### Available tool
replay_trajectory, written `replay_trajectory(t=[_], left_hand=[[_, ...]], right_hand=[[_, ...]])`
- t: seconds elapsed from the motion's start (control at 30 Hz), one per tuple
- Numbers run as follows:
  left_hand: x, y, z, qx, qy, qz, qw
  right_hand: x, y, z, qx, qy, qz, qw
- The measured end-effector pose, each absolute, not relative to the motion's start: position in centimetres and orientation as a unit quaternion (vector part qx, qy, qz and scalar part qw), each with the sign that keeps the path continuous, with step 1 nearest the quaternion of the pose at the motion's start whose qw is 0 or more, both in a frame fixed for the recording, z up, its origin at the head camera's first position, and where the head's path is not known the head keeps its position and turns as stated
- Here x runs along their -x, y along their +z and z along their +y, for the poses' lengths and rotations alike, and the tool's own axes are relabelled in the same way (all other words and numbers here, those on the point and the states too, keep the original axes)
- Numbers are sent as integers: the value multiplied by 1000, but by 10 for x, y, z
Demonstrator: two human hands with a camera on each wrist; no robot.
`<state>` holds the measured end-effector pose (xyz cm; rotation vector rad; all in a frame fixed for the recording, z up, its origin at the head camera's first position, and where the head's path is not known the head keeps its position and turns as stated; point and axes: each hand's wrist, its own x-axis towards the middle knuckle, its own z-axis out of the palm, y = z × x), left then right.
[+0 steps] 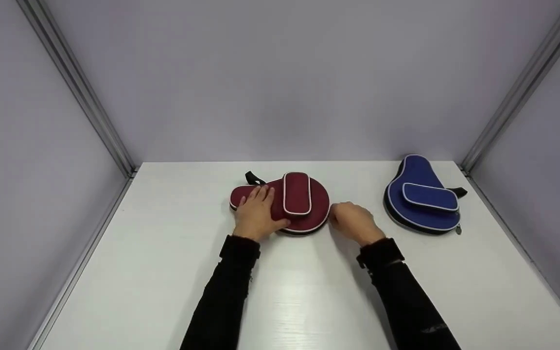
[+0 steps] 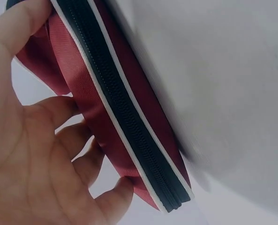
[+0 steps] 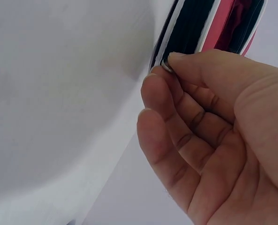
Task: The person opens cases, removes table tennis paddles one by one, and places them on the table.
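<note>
A: How is the surface enclosed?

B: A smooth white table (image 1: 163, 218) is backed by a plain lilac-grey wall (image 1: 280, 87) and flanked by side panels (image 1: 22, 184) of the same tint; the corners are lined with grey metal posts (image 1: 83, 92). Between the black-sleeved forearms (image 1: 224, 291), glare is thrown back by the table.

A: And where is the dark red, paddle-shaped fabric case (image 1: 278, 201) placed?

B: It is laid flat near the middle of the far edge, white-piped, its pocket (image 1: 297, 193) faced upward and its narrow end turned toward the left edge.

A: How is it gripped?

B: The left hand (image 1: 256, 214) is laid across its narrow part, the fingers spread. At the round end a small metal zip pull (image 3: 166, 66), mostly hidden, is pinched between the thumb and a finger of the right hand (image 1: 356, 221).

A: What else is carried?

B: A white-piped blue fabric case (image 1: 421, 194) of the same shape is set by the far right corner, its narrow end pointed at the wall.
</note>
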<state>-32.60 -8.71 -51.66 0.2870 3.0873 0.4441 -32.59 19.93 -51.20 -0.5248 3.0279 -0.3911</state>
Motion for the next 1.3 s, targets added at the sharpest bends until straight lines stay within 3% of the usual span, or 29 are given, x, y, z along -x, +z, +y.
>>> replay_trajectory(t=[0.5, 0.93, 1.3], left_hand=[[326, -516, -88, -69, 136, 988, 12], [321, -513, -91, -102, 141, 985, -5], [313, -508, -89, -181, 159, 970, 8]], right_hand=[[314, -509, 174, 250, -137, 957, 47], [320, -512, 185, 211, -135, 968, -12], [335, -513, 217, 143, -136, 980, -16]])
